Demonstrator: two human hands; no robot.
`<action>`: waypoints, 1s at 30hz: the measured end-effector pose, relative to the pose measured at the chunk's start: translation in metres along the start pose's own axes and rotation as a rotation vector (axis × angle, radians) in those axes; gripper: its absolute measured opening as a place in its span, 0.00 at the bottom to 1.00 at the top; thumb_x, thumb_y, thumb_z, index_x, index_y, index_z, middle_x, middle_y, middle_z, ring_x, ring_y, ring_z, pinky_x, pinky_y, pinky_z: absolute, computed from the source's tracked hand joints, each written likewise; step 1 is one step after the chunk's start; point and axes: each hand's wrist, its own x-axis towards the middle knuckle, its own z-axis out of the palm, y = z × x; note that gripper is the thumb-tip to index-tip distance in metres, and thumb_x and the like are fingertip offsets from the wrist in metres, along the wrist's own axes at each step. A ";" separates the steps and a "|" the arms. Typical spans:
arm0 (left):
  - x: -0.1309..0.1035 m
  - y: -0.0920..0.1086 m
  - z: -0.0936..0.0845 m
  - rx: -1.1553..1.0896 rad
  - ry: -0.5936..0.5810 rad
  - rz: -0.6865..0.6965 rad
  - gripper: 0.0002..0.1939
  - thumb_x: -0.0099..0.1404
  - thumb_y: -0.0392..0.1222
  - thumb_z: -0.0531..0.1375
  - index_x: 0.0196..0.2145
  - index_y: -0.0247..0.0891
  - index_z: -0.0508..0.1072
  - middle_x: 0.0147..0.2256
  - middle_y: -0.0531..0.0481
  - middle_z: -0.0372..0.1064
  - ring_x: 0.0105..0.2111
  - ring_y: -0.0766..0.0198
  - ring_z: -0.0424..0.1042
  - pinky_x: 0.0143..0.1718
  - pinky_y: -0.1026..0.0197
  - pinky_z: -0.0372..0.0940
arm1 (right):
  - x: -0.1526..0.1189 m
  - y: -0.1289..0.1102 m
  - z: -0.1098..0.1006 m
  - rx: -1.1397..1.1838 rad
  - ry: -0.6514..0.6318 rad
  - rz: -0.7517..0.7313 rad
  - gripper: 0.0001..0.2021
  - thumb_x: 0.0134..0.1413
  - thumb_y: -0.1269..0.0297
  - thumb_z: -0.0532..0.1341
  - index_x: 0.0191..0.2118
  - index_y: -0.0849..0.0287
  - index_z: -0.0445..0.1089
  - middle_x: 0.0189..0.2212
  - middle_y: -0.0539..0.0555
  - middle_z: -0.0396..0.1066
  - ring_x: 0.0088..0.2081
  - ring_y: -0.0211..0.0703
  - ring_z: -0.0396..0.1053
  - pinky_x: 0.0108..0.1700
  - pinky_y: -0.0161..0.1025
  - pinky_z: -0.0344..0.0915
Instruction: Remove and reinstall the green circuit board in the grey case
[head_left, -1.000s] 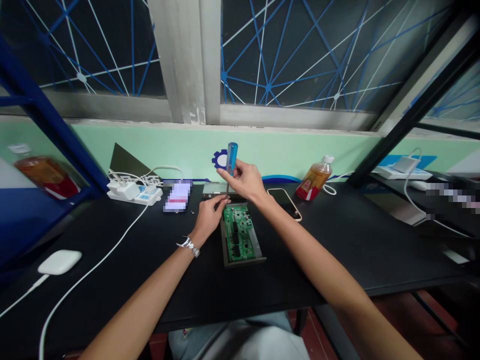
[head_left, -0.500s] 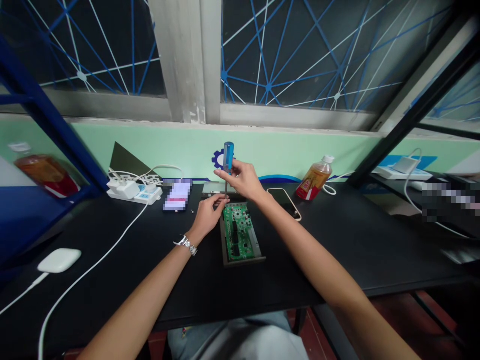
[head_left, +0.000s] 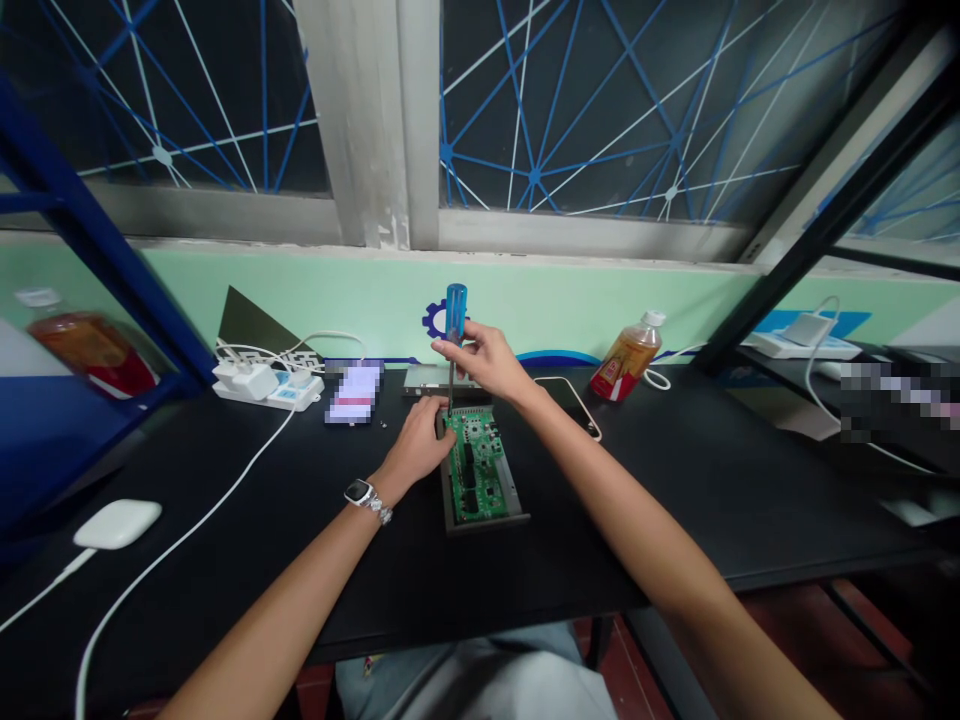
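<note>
A green circuit board (head_left: 481,465) lies in a grey metal tray (head_left: 491,523) on the black table. My right hand (head_left: 487,357) grips a screwdriver (head_left: 455,312) with a blue handle, held upright, its tip down at the board's far left corner. Beside that corner, my left hand (head_left: 421,437) holds the left edge of the tray, thumb over the board and the other fingers along the outer side. A flat metal part (head_left: 431,378) lies just behind the board.
At the back left are a power strip (head_left: 300,392) with white plugs and a lit phone (head_left: 354,392). Another phone (head_left: 574,405) and a drink bottle (head_left: 626,362) stand to the right. A white case (head_left: 118,524) with a cable is at the left.
My left hand has left the screwdriver's tip and moved down to the tray's left edge, its wrist turned so the watch face shows. The screwdriver's tip has dropped onto the board's corner.
</note>
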 end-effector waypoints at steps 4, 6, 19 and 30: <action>0.001 0.002 -0.003 -0.042 0.015 0.033 0.18 0.65 0.37 0.59 0.53 0.36 0.69 0.51 0.38 0.71 0.54 0.47 0.69 0.58 0.43 0.63 | 0.001 0.003 -0.001 0.113 -0.038 0.038 0.18 0.58 0.46 0.63 0.38 0.57 0.67 0.29 0.50 0.71 0.23 0.36 0.67 0.25 0.37 0.60; 0.006 0.003 -0.006 -0.119 0.030 0.040 0.18 0.69 0.42 0.58 0.55 0.36 0.69 0.54 0.38 0.71 0.55 0.48 0.70 0.58 0.44 0.63 | 0.002 0.004 -0.001 0.164 -0.053 0.049 0.19 0.57 0.46 0.64 0.39 0.58 0.68 0.32 0.52 0.73 0.23 0.35 0.67 0.24 0.36 0.61; 0.034 -0.001 -0.018 -0.665 -0.124 0.007 0.18 0.71 0.50 0.57 0.51 0.35 0.74 0.48 0.40 0.78 0.48 0.50 0.78 0.54 0.48 0.70 | 0.000 0.000 -0.008 0.200 -0.167 0.096 0.22 0.61 0.43 0.59 0.41 0.60 0.72 0.25 0.51 0.71 0.24 0.36 0.67 0.25 0.35 0.63; 0.029 0.001 -0.012 -0.654 0.024 -0.052 0.22 0.68 0.52 0.61 0.50 0.33 0.78 0.44 0.41 0.80 0.44 0.50 0.80 0.51 0.49 0.73 | -0.004 0.000 -0.006 0.188 -0.050 0.106 0.20 0.54 0.44 0.66 0.33 0.57 0.62 0.24 0.50 0.71 0.25 0.37 0.70 0.25 0.35 0.65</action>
